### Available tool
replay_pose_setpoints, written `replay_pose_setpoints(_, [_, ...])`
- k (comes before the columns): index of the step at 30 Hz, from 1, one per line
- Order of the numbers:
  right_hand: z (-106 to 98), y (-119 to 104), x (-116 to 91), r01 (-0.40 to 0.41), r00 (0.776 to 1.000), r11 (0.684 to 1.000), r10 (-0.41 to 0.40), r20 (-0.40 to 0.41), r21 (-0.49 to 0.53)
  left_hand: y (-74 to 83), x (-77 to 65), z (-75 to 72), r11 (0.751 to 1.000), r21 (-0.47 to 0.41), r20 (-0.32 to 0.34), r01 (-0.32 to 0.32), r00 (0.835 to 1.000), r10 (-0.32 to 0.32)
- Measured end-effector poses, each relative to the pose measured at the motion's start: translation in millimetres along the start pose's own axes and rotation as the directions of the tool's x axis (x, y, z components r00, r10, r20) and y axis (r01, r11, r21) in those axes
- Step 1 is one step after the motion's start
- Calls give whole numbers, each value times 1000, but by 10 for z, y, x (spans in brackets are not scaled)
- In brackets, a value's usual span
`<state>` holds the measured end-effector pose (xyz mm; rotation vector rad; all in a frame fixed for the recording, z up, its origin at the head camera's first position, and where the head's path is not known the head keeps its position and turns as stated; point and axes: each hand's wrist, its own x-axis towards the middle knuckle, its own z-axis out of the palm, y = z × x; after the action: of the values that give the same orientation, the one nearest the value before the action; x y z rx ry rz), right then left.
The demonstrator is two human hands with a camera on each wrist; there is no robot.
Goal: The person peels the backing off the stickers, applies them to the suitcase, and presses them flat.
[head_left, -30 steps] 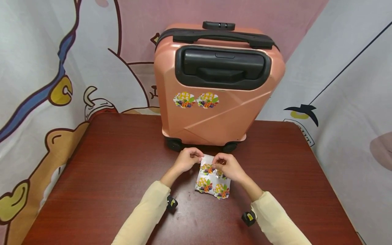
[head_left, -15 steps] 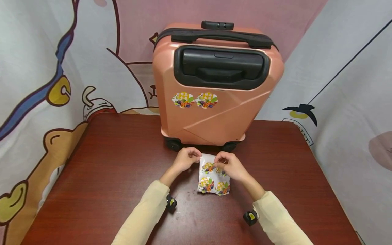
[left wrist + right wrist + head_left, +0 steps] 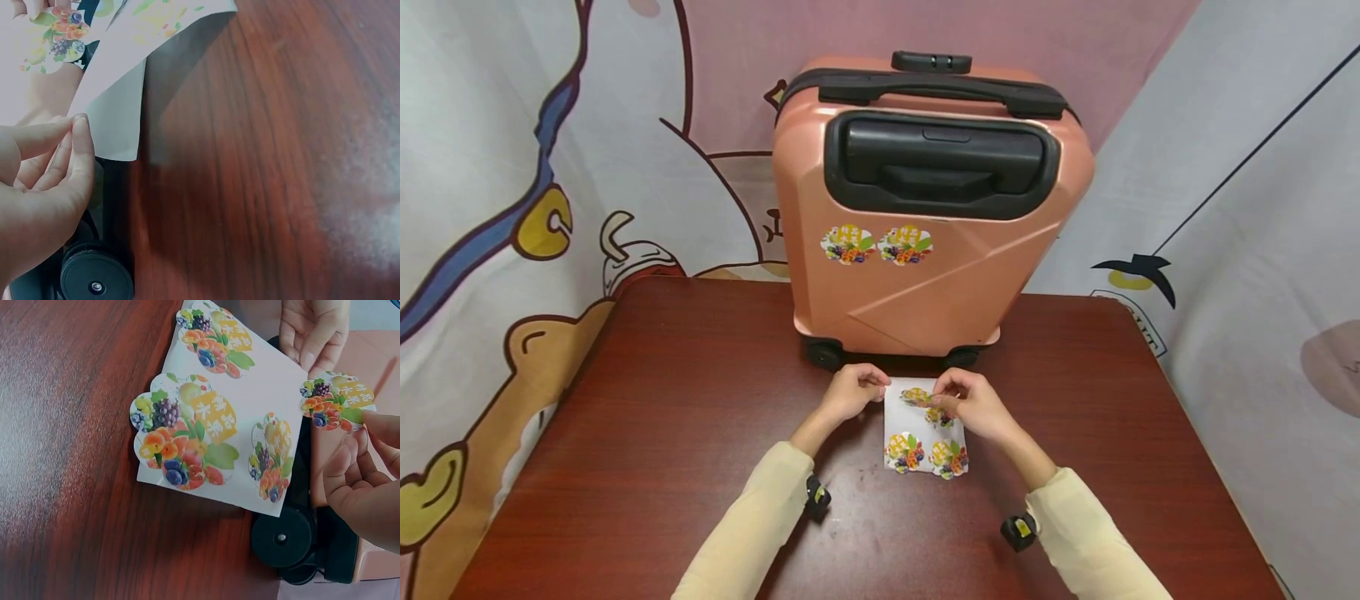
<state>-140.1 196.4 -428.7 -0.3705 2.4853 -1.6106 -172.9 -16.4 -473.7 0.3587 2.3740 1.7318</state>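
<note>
While the left hand (image 3: 852,393) pinched the sticker sheet (image 3: 910,425) by its far left corner, the right hand (image 3: 976,406) held a fruit sticker (image 3: 334,400), the suitcase (image 3: 917,292) standing just beyond both.

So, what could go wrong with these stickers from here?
The raised sticker is pinched by one edge in the right grip, so it might curl. It is close to the white sheet and could stick to it. The two lower stickers overhang the sheet's near edge, so they might catch on the table.
</note>
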Motion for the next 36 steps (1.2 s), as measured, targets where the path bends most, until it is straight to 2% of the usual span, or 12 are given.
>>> replay_pose_setpoints(9, [-72, 18, -22, -17, 999, 1000, 17, -30, -18, -45, -25, -9, 997, -38, 23, 64, 998, -63])
replay_pose_setpoints(16, [-104, -234, -84, -17, 999, 1000, 17, -39, -17, -61, -22, -53, 996, -47, 5, 78, 997, -78])
replay_pose_setpoints(19, [-116, -257, -84, -20, 999, 1000, 19, -38, -22, -34, -17, -78, 995, -47, -15, 85, 996, -85])
replay_pose_setpoints(23, [-125, -143, -43, -8, 999, 1000, 8, -32, -4, 35, -12, -99, 997, -46, -15, 59, 998, -60])
replay_pose_setpoints(27, [-126, -18, 12, -5, 1000, 1000, 5, -30, 10, 125, -7, -104, 1000, -31, 9, 6, 1000, -5])
replay_pose_setpoints(36, [-93, -114, 58, 19, 1000, 1000, -19, 0, 24, 311, -37, -82, 995, 19, 60, -102, 993, 101])
